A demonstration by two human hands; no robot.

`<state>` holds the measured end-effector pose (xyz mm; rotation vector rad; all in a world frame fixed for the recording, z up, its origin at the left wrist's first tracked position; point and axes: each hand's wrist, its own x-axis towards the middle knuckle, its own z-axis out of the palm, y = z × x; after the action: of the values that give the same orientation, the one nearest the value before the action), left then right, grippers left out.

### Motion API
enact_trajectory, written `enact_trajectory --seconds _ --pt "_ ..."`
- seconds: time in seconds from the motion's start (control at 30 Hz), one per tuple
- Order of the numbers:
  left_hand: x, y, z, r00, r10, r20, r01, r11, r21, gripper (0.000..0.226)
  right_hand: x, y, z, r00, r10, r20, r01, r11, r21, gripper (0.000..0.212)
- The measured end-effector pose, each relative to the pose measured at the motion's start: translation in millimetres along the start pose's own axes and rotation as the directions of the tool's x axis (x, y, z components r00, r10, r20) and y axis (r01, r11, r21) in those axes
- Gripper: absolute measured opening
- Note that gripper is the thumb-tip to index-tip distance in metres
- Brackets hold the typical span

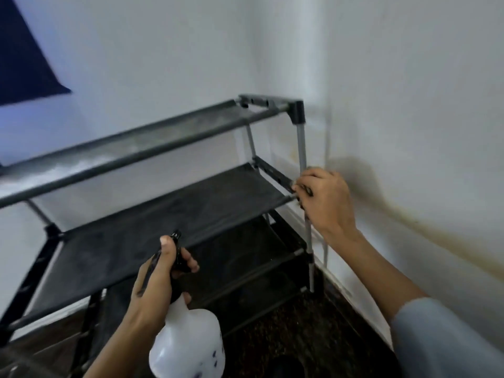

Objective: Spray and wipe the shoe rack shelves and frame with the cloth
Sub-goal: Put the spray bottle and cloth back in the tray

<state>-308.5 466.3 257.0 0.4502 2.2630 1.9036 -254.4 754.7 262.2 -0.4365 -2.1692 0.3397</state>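
While the left hand [158, 279] grips the spray bottle [188, 342], the right hand [324, 200] clasps the shoe rack [152, 214] post; stained wall [409, 132] close behind.

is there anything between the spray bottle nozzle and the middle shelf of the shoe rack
Nothing visible. The left hand holds the spray bottle just in front of the middle shelf, whose fabric lies bare.

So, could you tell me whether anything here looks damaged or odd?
Yes: a brownish stain streaks the white wall right of the shoe rack, and the top shelf looks pale with dust.
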Motion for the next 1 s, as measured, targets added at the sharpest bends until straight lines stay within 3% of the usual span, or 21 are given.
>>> enact_trajectory --seconds 0.17,0.27,0.33,0.4,0.47,0.53,0.73,1.0 --pt "-20 39 -38 0.994 0.063 -0.089 -0.064 0.998 -0.006 0.055 70 -55 -48 0.994 -0.045 -0.102 0.055 0.994 0.095 0.015" --pt "-30 63 -60 0.986 0.083 -0.147 -0.087 0.996 -0.023 0.059 94 -78 -71 0.977 0.182 -0.109 -0.120 0.897 0.425 0.010" --pt "-38 78 -77 0.975 0.112 -0.191 -0.120 0.992 -0.034 0.061 94 -84 -80 0.878 0.477 -0.024 -0.310 0.608 0.731 0.013" --pt "-46 92 -93 0.961 0.138 -0.241 -0.151 0.988 -0.037 0.063 86 -85 -85 0.697 0.656 0.290 -0.492 0.143 0.859 0.027" --pt "-56 105 -107 0.947 0.155 -0.282 -0.175 0.983 -0.049 0.063 76 -86 -89 0.593 0.534 0.603 -0.572 -0.247 0.782 0.038" --pt "-66 116 -118 0.936 0.175 -0.306 -0.202 0.978 -0.058 0.061 60 -91 -94 0.604 0.326 0.728 -0.596 -0.422 0.683 0.031" --pt "-100 129 -129 0.889 0.273 -0.368 -0.297 0.955 -0.010 0.055 16 -123 -114 0.607 0.224 0.763 -0.571 -0.544 0.614 0.013" --pt "-113 125 -127 0.817 0.291 -0.498 -0.333 0.943 0.004 0.046 1 -140 -129 0.580 0.114 0.806 -0.691 -0.455 0.562 0.025"
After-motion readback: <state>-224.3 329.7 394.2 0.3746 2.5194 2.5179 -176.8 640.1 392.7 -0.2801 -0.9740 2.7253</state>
